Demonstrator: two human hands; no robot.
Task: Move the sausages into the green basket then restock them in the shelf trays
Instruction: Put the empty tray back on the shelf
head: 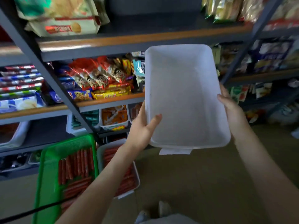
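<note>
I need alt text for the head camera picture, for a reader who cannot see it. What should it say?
The left hand and right hand hold an empty white tray up in front of stocked snack shelves. At lower left, a green basket holds red sausages, beside a second tray of sausages.

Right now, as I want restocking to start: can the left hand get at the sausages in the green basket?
Probably not yet: the left hand grips the empty white tray. The sausages lie uncovered below in the green basket.
</note>
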